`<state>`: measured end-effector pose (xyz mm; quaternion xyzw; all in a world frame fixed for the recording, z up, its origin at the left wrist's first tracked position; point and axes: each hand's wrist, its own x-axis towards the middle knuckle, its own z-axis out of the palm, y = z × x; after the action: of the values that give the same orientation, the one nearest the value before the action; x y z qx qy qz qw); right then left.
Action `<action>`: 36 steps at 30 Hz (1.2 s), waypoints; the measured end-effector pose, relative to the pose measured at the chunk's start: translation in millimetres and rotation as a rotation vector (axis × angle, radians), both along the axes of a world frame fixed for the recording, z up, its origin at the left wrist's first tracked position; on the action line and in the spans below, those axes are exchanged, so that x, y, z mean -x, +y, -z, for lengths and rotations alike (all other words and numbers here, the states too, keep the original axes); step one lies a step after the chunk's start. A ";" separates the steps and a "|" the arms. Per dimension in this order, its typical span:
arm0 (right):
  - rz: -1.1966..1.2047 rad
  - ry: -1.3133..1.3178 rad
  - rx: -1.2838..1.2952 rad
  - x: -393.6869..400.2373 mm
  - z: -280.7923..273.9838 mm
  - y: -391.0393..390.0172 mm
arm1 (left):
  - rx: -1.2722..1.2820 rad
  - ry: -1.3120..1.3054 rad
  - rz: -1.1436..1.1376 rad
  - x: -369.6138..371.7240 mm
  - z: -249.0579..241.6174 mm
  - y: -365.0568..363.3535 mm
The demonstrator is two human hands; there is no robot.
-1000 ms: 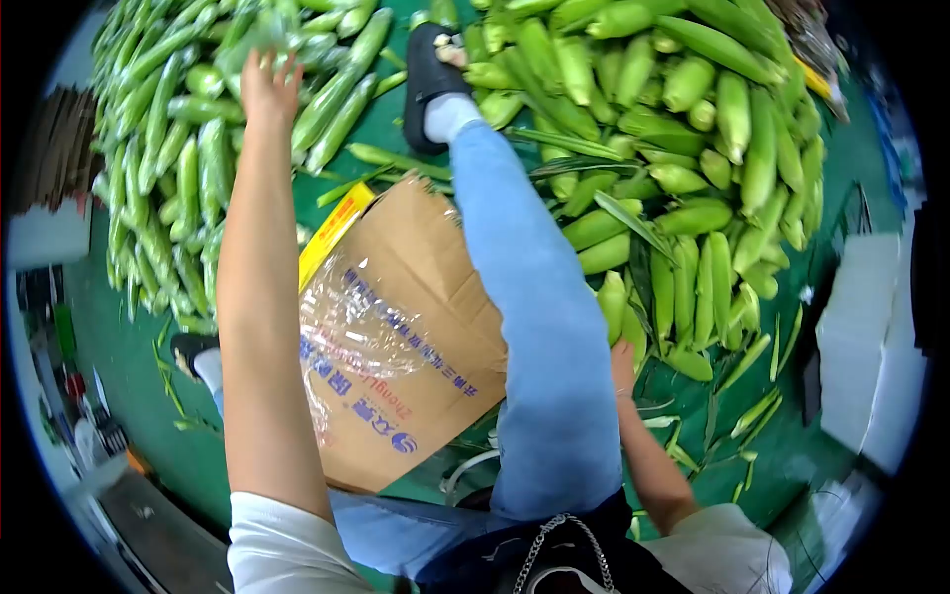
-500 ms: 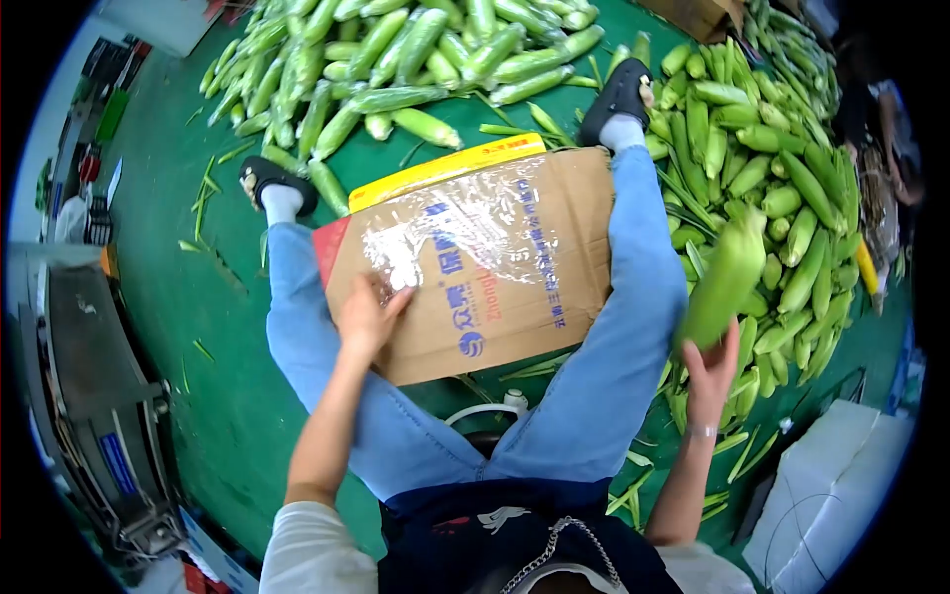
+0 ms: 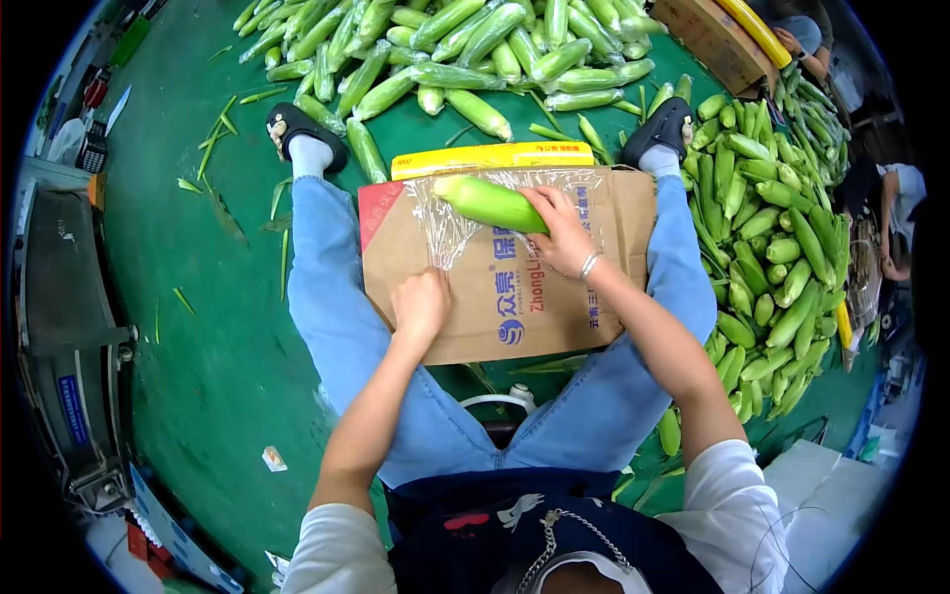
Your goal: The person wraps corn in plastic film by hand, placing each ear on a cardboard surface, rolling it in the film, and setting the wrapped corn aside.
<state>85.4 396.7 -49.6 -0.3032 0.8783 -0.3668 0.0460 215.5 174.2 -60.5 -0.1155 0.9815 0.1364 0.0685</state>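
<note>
A flat cardboard sheet (image 3: 465, 322) with blue and red print lies across my legs. Clear plastic film (image 3: 447, 238) stretches over its upper part, below a yellow box (image 3: 495, 156) along the far edge. My right hand (image 3: 562, 236) is closed round the near end of a green corn cob (image 3: 490, 205), holding it over the film. At the film's lower left edge, my left hand (image 3: 423, 300) is closed, pinching the film, with its fingertips partly hidden.
Film-wrapped corn (image 3: 485, 40) is heaped beyond my feet. Unwrapped corn (image 3: 782, 238) forms a large pile at the right. Co-workers are at the far right, one hand near a yellow roll (image 3: 757, 35) over a cardboard box (image 3: 712, 40). Metal equipment (image 3: 74, 287) stands at the left.
My right hand has brought the cob from beside the right pile to above the film. My left hand has closed at the film's edge and drawn it toward me. The view has shifted.
</note>
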 end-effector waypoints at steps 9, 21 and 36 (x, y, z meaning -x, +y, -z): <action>-0.347 -0.057 -0.285 13.9 -18.1 18.0 | -1.460 0.451 -0.461 57.1 -16.1 0.0; 0.274 0.268 -0.462 -58.3 26.7 71.9 | -0.073 0.258 0.582 99.4 -20.8 5.2; 0.182 0.228 -0.214 -33.8 12.7 10.4 | -0.120 0.406 0.418 11.7 -38.0 27.1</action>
<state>119.2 407.1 -62.4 -0.2556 0.9356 -0.2372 -0.0552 203.8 201.4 -22.5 0.1232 0.9678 0.1976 -0.0958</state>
